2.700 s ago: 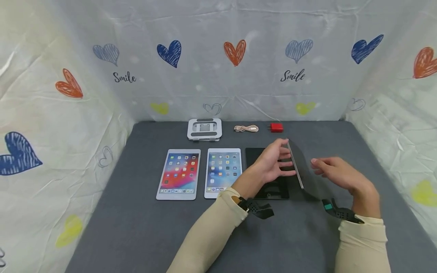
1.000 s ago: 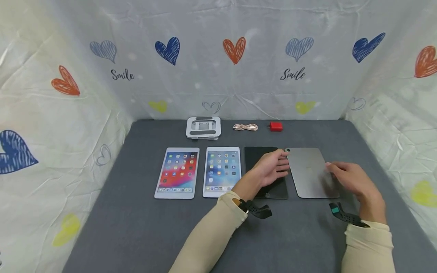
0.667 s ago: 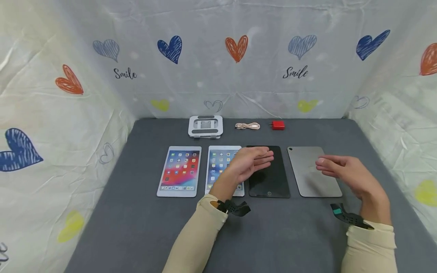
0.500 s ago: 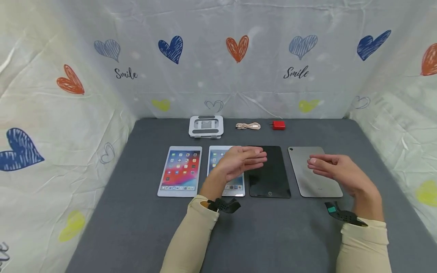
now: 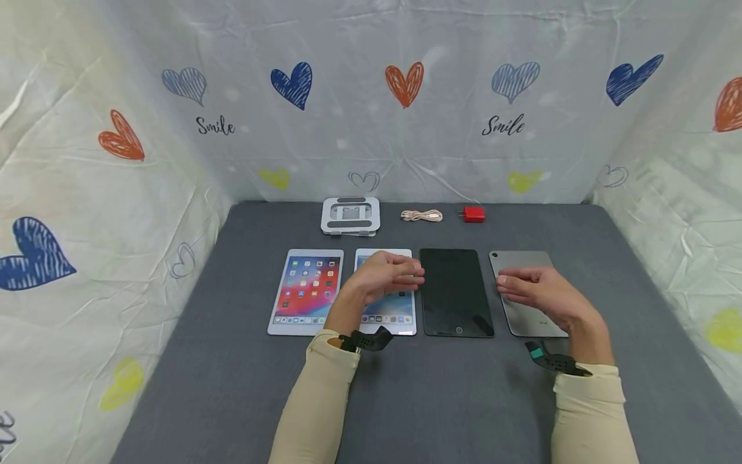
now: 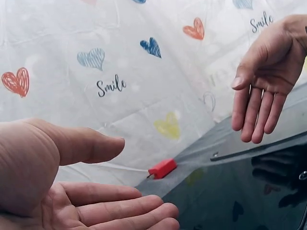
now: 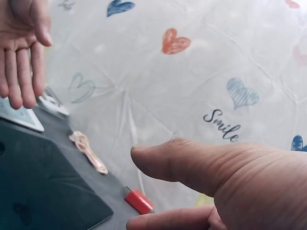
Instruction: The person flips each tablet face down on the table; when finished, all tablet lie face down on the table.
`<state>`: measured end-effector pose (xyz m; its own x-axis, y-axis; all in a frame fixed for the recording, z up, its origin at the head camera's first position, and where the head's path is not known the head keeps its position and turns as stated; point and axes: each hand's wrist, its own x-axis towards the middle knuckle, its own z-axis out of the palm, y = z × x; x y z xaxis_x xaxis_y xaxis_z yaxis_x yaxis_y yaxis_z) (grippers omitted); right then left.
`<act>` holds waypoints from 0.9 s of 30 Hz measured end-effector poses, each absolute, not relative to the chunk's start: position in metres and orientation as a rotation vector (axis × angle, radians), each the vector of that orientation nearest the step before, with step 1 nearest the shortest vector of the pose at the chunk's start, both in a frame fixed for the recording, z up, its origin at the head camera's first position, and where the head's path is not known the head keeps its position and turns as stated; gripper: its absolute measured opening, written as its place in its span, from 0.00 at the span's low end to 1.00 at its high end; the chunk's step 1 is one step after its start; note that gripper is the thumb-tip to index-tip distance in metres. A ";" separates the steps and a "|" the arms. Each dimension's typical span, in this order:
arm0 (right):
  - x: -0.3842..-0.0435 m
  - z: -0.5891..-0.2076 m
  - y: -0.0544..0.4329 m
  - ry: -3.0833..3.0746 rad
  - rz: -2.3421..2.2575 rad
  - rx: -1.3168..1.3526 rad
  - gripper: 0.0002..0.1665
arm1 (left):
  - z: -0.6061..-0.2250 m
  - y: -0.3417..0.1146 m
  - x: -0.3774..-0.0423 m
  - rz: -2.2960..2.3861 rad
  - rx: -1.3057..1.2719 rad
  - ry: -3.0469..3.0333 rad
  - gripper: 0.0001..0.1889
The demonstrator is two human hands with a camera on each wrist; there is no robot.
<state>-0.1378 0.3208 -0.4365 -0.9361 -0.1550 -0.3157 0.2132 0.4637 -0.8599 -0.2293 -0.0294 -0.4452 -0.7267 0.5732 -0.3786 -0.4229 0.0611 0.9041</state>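
In the head view my left hand (image 5: 387, 277) hovers over a white tablet (image 5: 400, 319) with a blue lit screen, fingers extended and holding nothing. My right hand (image 5: 539, 293) is over a grey tablet (image 5: 524, 322) lying back side up, its fingers straight and reaching over that tablet's left edge. Between the hands lies a black tablet (image 5: 455, 290) with a dark screen. Farther left is another white tablet (image 5: 306, 293) with a red and blue screen. The left wrist view shows both palms facing inward, the black tablet (image 6: 240, 191) below them.
Behind the tablets stand a folded silver stand (image 5: 350, 216), a bundled pale cable (image 5: 421, 216) and a red charger plug (image 5: 473, 214). A white sheet printed with hearts (image 5: 406, 142) walls in the back and sides of the grey table (image 5: 440, 399).
The grey tablet, earlier tilted up at my left hand, now lies flat right of the black one. My left hand has let go and moved left; my right hand has shifted left over the grey tablet.
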 end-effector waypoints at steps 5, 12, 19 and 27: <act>-0.140 -0.444 0.317 2.346 -1.444 0.063 0.42 | -0.452 -0.031 -0.230 1.696 0.165 1.674 0.24; -0.143 -0.445 0.308 2.340 -1.425 0.097 0.44 | -0.455 -0.032 -0.231 1.686 0.149 1.690 0.23; -0.142 -0.444 0.302 2.331 -1.426 0.115 0.43 | -0.459 -0.028 -0.231 1.676 0.148 1.660 0.24; -0.145 -0.447 0.303 2.287 -1.493 0.160 0.42 | -0.459 -0.022 -0.232 1.678 0.143 1.631 0.26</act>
<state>-0.1448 0.3030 -0.4467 -0.9121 -0.1217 -0.3914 0.3093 0.4222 -0.8521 -0.2317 -0.0224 -0.4592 -0.6922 0.5843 -0.4236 -0.4400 0.1235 0.8895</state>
